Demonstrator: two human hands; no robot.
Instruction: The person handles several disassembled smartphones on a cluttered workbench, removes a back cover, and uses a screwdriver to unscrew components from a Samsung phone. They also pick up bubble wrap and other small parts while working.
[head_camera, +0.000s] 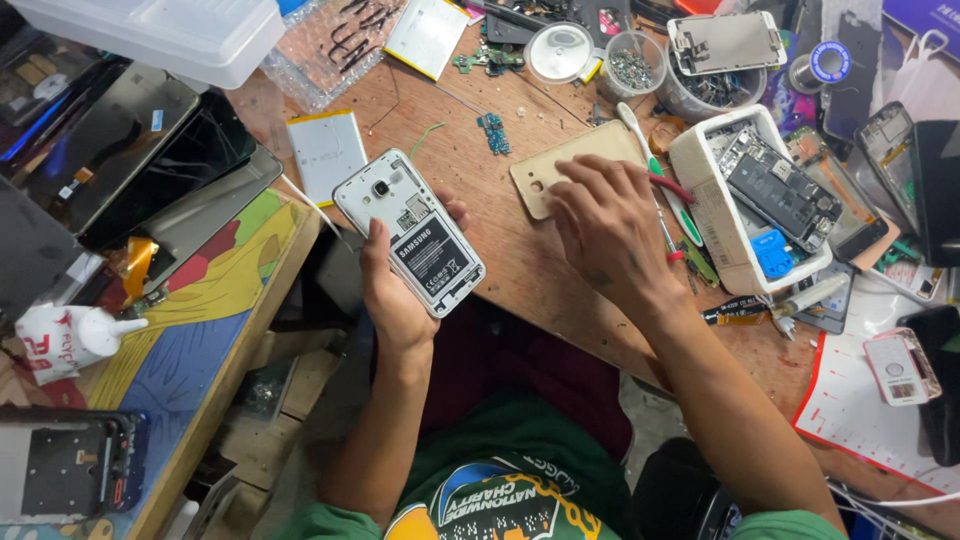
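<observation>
My left hand (393, 290) grips a white phone (408, 232) with its back cover off, so the camera and the battery bay face up. It hangs just off the near edge of the wooden bench (520, 260). My right hand (610, 230) rests palm down on the bench, fingers spread over the corner of a gold phone back cover (570, 160). A red-handled tool (672, 188) and a white toothbrush (650, 160) lie just beyond its fingers.
A white tray (715, 215) with phone parts stands at the right. Small cups of screws (634, 62), a loose flat battery (326, 152), dark phone screens (150, 160) and a white glue bottle (70, 335) crowd the bench and the painted side table (200, 330).
</observation>
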